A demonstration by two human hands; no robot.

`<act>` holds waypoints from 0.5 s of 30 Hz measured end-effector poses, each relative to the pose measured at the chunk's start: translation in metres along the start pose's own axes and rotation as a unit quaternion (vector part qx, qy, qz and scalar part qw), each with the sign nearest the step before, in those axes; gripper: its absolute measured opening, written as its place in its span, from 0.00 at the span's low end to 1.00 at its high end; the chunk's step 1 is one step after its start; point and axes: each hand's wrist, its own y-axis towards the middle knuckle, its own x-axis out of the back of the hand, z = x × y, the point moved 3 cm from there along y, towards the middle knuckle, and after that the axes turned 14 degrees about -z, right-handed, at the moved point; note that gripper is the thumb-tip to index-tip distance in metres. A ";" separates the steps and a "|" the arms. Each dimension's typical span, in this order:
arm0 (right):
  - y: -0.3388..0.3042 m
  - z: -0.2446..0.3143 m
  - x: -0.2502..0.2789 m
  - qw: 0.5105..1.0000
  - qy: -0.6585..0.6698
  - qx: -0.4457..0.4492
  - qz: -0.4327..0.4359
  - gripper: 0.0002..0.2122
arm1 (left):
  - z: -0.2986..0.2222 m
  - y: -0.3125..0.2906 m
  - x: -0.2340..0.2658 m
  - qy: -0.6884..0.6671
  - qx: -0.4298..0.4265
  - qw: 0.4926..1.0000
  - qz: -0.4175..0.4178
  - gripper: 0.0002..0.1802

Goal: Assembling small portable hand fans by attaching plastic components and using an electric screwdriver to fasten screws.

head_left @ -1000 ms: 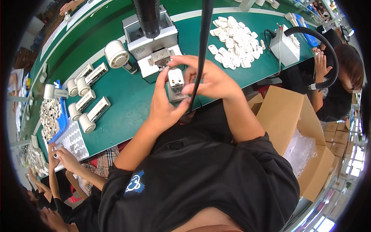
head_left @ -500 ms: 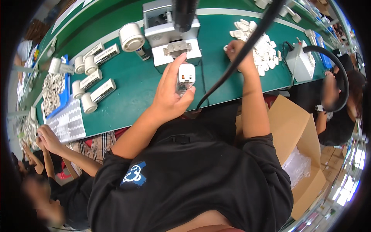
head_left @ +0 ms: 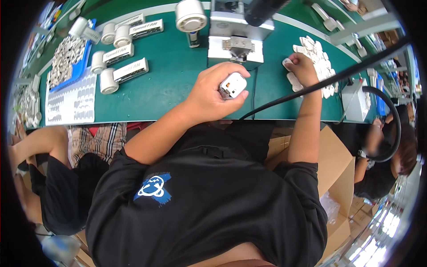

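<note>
My left hand is wrapped round a white box-like handle, its end face turned up with an orange spot and a small dark slot. It is held over the bench, just in front of a silver bench machine with a metal clamp block. My right hand pinches a small white oval plastic piece at the left edge of a pile of similar pieces. Another loose oval piece lies just below those fingers.
Several white handheld fans lie at the left; another fan stands beside the machine. A blue tray holds small parts. A black cable crosses in front of my right wrist. An open carton stands at my right; co-workers sit on both sides.
The whole view has shifted. My left hand has tilted the handle and is slightly farther from the clamp block. A white piece now shows in my right fingertips. The co-worker at left has moved.
</note>
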 end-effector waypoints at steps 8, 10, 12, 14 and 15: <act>-0.068 0.167 0.007 0.883 0.296 0.291 0.219 0.06 | -0.001 0.002 0.009 -0.033 -0.071 0.993 0.089 0.16; -0.077 0.197 -0.015 0.872 0.218 0.344 0.271 0.07 | 0.002 0.003 0.009 -0.036 -0.056 0.993 0.095 0.17; -0.078 0.203 -0.027 0.875 0.206 0.343 0.272 0.07 | 0.007 0.001 0.009 -0.049 -0.039 0.995 0.075 0.16; -0.077 0.205 -0.031 0.889 0.200 0.321 0.259 0.07 | 0.009 0.002 0.009 -0.063 -0.038 0.995 0.073 0.15; -0.078 0.203 -0.030 0.890 0.205 0.308 0.265 0.07 | 0.008 0.001 0.006 -0.065 -0.020 0.994 0.090 0.14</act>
